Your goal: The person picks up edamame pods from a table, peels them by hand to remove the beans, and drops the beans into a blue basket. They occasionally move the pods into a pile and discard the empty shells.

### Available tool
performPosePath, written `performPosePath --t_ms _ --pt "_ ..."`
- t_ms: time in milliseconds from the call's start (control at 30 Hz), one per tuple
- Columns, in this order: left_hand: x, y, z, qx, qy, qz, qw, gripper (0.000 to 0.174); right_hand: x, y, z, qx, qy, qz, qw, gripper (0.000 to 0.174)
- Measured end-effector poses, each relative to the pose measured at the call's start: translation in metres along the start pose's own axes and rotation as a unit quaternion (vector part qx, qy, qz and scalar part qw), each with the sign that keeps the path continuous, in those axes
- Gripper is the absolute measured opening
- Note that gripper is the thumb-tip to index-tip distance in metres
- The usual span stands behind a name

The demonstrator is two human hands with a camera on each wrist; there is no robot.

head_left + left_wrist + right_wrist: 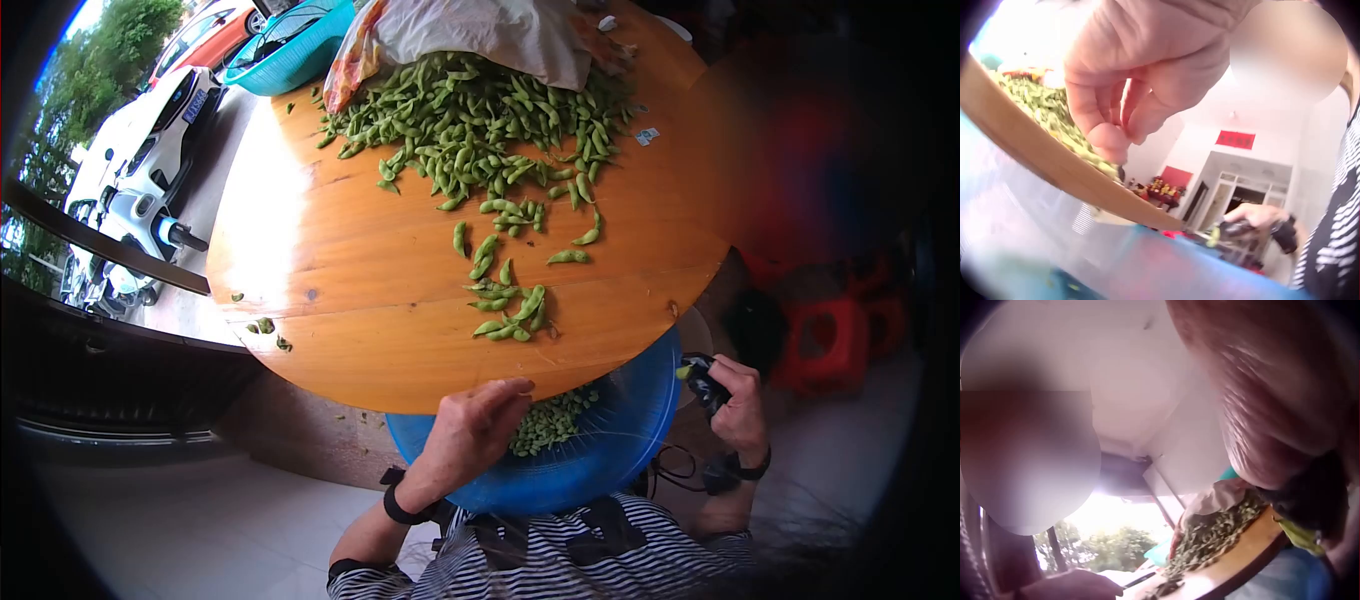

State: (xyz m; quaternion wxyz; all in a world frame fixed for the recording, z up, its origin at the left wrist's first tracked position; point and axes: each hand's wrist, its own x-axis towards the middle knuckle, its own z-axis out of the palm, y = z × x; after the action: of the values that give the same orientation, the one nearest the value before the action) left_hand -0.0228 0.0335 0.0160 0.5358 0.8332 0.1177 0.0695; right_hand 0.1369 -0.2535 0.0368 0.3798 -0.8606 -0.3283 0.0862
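Observation:
My left hand (pixel 478 428) is over the front edge of the round wooden table (pixel 390 340), above the blue basin (pixel 650 400). Its thumb and fingertips come together, loosely bent, with nothing visible between them in the left wrist view. Shelled green soybeans (pixel 550 422) lie in the basin. My right hand (pixel 742 412), to the right of the basin, grips a black object (pixel 710 388) whose kind I cannot tell. A green soybean pod (pixel 1300 537) sticks out beside the black object. A few loose pods (pixel 515 312) lie on the table beyond my left hand.
A large heap of soybean pods (pixel 470 120) covers the far part of the table, partly under a pale cloth or bag (pixel 490 40). A teal basket (pixel 290 50) stands at the back left. Red stools (pixel 825 345) are at the right, and vehicles (pixel 150 140) are parked outside.

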Motion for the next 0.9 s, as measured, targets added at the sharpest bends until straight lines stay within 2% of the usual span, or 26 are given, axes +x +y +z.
performPosePath --t_ms 33,67,100,200,300,367,433,467,567,600,633,667,700,733,833,900 --pt "0.008 -0.006 -0.009 0.099 0.056 0.043 0.993 0.020 -0.008 0.015 -0.015 -0.079 -0.020 0.061 0.995 0.028" --pt "0.015 -0.010 -0.016 0.140 0.082 0.056 0.985 0.020 -0.010 0.016 -0.027 -0.128 -0.036 0.106 0.986 0.031" --pt "0.022 -0.013 -0.021 0.180 0.108 0.068 0.975 0.021 -0.021 0.044 -0.031 -0.193 -0.028 0.122 0.973 0.033" --pt "0.040 -0.019 -0.025 0.216 0.111 0.072 0.967 0.020 -0.026 0.053 -0.034 -0.258 0.012 0.117 0.959 0.034" --pt "0.050 -0.023 -0.024 0.241 0.097 0.048 0.964 0.017 -0.011 0.036 -0.027 -0.222 0.025 0.104 0.969 0.034" --pt "0.054 -0.034 -0.025 0.243 0.109 0.065 0.962 0.017 0.003 0.012 -0.011 -0.058 0.048 0.082 0.994 0.036" --pt "0.056 -0.042 -0.029 0.244 0.120 0.083 0.959 0.016 0.015 -0.004 0.006 0.013 0.034 -0.001 0.999 0.030" --pt "0.054 -0.045 -0.031 0.212 0.130 0.073 0.966 0.017 0.019 -0.011 0.024 0.098 0.036 -0.006 0.994 0.028" --pt "0.040 -0.041 -0.026 0.140 0.140 0.072 0.978 0.015 0.029 -0.040 0.052 0.192 -0.068 -0.024 0.979 0.030" --pt "0.030 -0.034 -0.021 0.028 0.108 -0.009 0.994 0.012 0.030 -0.040 0.071 0.212 -0.067 -0.056 0.973 0.035" --pt "0.021 -0.025 -0.016 -0.084 0.075 -0.092 0.989 0.010 0.031 -0.038 0.079 0.226 -0.107 -0.060 0.966 0.038" --pt "0.013 -0.009 -0.010 -0.218 0.040 -0.142 0.965 0.012 0.032 -0.040 0.086 0.248 -0.122 -0.062 0.959 0.038" --pt "0.006 -0.004 -0.003 -0.250 0.020 -0.159 0.955 0.013 0.033 -0.043 0.091 0.270 -0.139 -0.064 0.951 0.039" --pt "0.001 -0.005 0.005 -0.269 0.015 -0.162 0.949 0.012 0.032 -0.057 0.093 0.318 -0.156 -0.005 0.935 0.040" --pt "-0.007 -0.004 0.022 -0.317 0.012 -0.159 0.935 0.011 0.029 -0.062 0.097 0.377 -0.176 0.038 0.909 0.043" --pt "-0.008 -0.004 0.030 -0.304 0.050 -0.125 0.943 0.012 0.028 -0.061 0.094 0.386 -0.177 0.038 0.904 0.044"
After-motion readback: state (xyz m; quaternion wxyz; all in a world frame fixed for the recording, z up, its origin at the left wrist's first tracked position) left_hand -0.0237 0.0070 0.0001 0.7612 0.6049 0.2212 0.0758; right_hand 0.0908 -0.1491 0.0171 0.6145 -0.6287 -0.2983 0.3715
